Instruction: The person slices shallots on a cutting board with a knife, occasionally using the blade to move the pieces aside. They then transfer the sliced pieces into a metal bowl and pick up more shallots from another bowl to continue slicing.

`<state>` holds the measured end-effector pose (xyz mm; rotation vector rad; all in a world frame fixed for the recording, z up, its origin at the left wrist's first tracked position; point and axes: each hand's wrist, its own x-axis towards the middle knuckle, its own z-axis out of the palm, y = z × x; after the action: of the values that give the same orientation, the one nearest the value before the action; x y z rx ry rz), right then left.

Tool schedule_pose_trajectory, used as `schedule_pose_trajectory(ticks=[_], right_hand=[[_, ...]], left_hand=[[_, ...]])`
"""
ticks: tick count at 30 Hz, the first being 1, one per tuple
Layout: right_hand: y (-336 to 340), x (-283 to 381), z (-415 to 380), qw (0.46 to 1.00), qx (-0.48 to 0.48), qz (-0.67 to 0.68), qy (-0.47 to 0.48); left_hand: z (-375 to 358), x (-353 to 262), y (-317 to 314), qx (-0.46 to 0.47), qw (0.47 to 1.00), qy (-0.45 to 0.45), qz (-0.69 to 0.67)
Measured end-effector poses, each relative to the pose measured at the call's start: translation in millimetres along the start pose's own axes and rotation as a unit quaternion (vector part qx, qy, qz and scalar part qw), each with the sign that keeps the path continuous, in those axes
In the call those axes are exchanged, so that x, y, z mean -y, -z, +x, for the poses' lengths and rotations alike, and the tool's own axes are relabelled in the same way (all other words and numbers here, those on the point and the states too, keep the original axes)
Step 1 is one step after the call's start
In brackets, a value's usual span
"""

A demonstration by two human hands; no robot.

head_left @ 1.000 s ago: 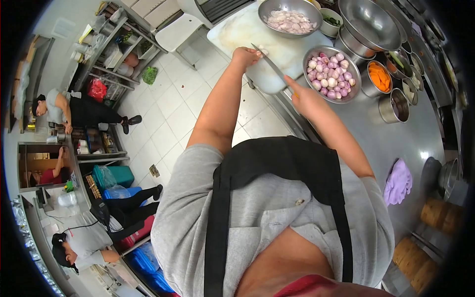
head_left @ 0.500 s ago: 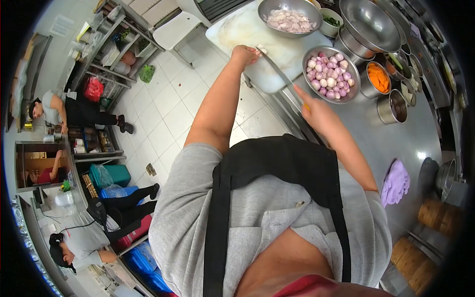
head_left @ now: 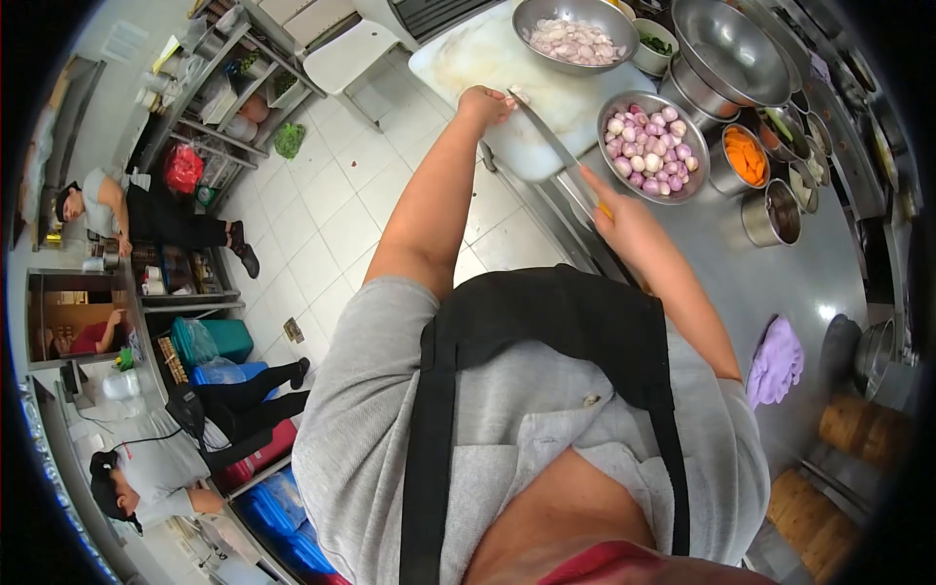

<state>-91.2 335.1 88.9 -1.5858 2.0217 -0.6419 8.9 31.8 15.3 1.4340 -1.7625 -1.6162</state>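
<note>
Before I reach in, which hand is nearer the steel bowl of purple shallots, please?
The right hand, close beside the bowl; the left hand, farther, at the white cutting board.

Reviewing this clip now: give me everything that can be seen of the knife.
The knife has a long, narrow, grey, metal-looking blade that tapers to a point. Its handle shows yellow where the right hand grips it, but most of it is hidden in the fist. The blade slants over the white cutting board, tip away from the wearer, close to a small pale piece and the fingers of the left hand. Whether its edge touches the piece or board I cannot tell.
</note>
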Motion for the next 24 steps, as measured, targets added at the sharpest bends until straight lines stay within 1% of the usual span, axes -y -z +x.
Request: schedule_pose_trajectory(ticks=[2,4,7,12,17,19,22,24], right_hand=[[5.0,2.7,-2.8,1.000,-0.002,0.001,-0.001],[7.2,4.4,-3.9,0.999,0.021,-0.031,-0.034],[4.6,1.5,-4.7,1.000,0.012,-0.022,-0.017],[8.8,3.4,0.8,0.998,0.026,-0.043,-0.021],[7.8,6.0,15.6,0.996,0.034,-0.082,-0.011],[3.2,5.8,26.2,0.994,0.045,-0.096,-0.029],[-10.0,-0.3,46.1,0.994,0.041,-0.105,-0.013],[-11.5,-0.2,56.9,0.993,0.042,-0.107,-0.020]], left_hand=[[3.3,2.8,0.5,0.009,1.000,-0.001,-0.020],[3.6,2.2,-0.1,0.018,0.999,-0.001,-0.041],[-2.8,0.1,1.7,0.016,0.999,-0.003,-0.037],[-0.6,1.9,2.8,0.036,0.998,-0.011,-0.056],[6.0,4.7,2.6,0.035,0.998,-0.011,-0.053],[7.4,4.9,1.3,0.036,0.998,-0.008,-0.058],[10.6,7.5,0.3,0.025,0.998,-0.002,-0.049],[9.5,3.9,0.6,0.024,0.999,0.001,-0.022]])
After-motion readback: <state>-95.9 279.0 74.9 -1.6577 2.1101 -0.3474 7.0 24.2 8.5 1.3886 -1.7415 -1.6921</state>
